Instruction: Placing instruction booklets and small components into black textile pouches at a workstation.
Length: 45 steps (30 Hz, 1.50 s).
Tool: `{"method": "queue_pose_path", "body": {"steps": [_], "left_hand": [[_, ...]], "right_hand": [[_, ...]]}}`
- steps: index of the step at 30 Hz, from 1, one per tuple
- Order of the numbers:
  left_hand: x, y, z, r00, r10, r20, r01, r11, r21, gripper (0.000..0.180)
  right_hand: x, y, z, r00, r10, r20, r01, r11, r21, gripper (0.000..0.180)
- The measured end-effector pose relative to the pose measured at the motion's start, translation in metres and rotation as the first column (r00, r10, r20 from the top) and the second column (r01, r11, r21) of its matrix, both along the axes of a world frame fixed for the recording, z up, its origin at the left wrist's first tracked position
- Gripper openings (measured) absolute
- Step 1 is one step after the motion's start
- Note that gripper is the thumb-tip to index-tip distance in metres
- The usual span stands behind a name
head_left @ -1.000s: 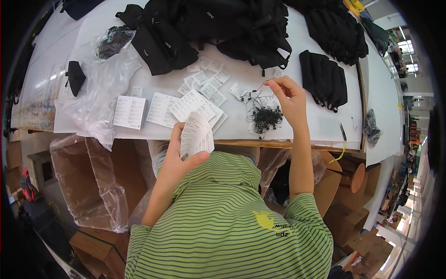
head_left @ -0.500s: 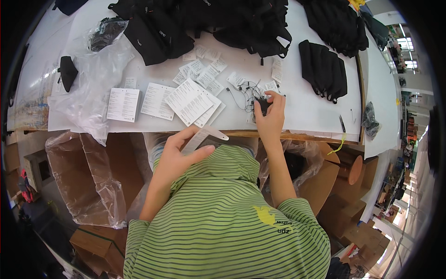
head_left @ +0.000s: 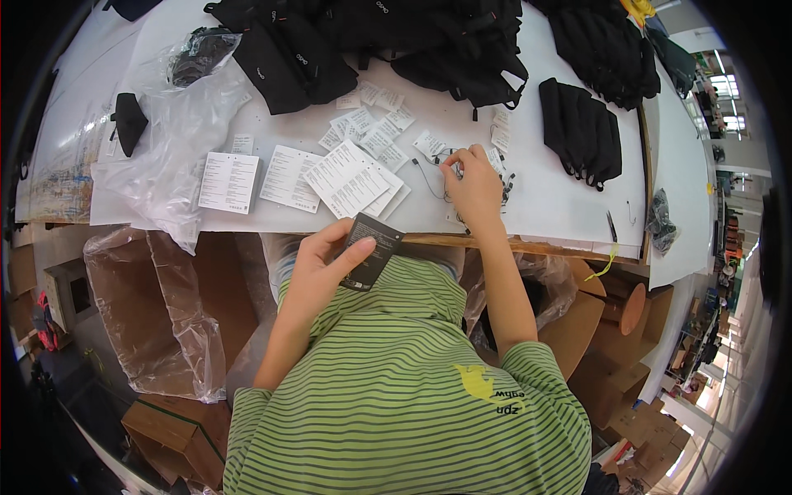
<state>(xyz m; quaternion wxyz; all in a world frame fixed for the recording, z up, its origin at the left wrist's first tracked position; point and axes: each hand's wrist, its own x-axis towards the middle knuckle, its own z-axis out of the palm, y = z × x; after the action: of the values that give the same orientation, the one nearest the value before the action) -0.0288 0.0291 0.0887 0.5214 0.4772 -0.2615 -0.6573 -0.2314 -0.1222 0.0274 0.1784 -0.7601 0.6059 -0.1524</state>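
My left hand [head_left: 328,262] grips a black hang tag [head_left: 373,252] with small pale print and a hole at one corner, held just in front of the table edge. Over a tangle of thin black tag strings [head_left: 505,183] on the table, my right hand [head_left: 474,186] has thumb and forefinger pinched together. The fingers cover most of the tangle, so whatever they pinch is hidden. Between the hands lie fanned white printed cards [head_left: 351,177]. Behind those is a scatter of small white labels [head_left: 381,136].
Black bags [head_left: 305,62] heap along the table's far side. Rolled black pouches [head_left: 580,132] lie at the right, with thread snips [head_left: 611,224] near the edge. Clear plastic [head_left: 165,157] covers the left. Below the table stand plastic-lined cartons [head_left: 153,305].
The tag in my left hand showed pale and edge-tilted before; its dark printed face shows now. My right hand has shifted slightly left over the strings, and the dark bundle by its fingers is hidden.
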Motion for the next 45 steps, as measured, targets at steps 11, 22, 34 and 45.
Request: {"method": "queue_pose_path", "body": {"steps": [11, 22, 34, 45], "left_hand": [[-0.017, -0.009, -0.006, 0.931, 0.187, 0.312, -0.135, 0.974, -0.183, 0.03], [-0.025, -0.008, 0.005, 0.683, 0.315, 0.659, -0.032, 0.915, -0.403, 0.023], [-0.019, -0.011, 0.0, 0.558, 0.429, 0.71, 0.09, 0.819, -0.566, 0.026], [-0.015, -0.013, 0.003, 0.574, 0.433, 0.695, 0.083, 0.814, -0.576, 0.03]], "right_hand": [[0.023, 0.085, 0.059, 0.546, -0.011, 0.838, -0.1, 0.992, 0.079, 0.008], [0.031, 0.096, 0.059, 0.676, 0.094, 0.731, -0.099, 0.994, -0.035, 0.007], [0.03, 0.094, 0.057, 0.701, 0.1, 0.707, -0.122, 0.992, -0.019, 0.008], [0.026, 0.09, 0.06, 0.716, 0.124, 0.687, -0.165, 0.986, -0.006, 0.007]]}}
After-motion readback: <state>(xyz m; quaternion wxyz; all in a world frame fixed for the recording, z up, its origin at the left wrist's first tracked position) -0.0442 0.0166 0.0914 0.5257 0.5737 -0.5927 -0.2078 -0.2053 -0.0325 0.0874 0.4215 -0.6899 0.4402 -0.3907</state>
